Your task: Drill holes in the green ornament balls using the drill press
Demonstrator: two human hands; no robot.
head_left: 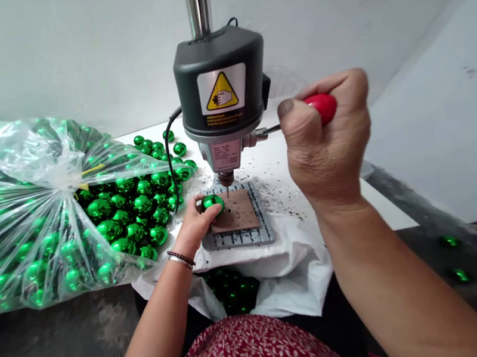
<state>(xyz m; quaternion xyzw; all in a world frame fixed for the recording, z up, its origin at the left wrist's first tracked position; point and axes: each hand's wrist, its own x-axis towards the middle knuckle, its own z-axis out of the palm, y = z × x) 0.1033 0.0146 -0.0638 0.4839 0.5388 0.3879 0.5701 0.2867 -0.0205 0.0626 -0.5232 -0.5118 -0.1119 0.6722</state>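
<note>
My left hand (195, 224) grips the ball (212, 201), just left of the bit (228, 193); my right hand (329, 155) clasps the knob (324, 107).

Looks like small workshop or home-type work corner, can't tell which. Bench drill press (222, 84) on my white table (280, 169), dark shavings (284, 195) scattered round its base (267, 231), big clear bag (14, 220) of shiny green balls (143, 204) over left edge, plain pale wall (65, 55) behind, bare grey floor (67, 356) below.
</note>
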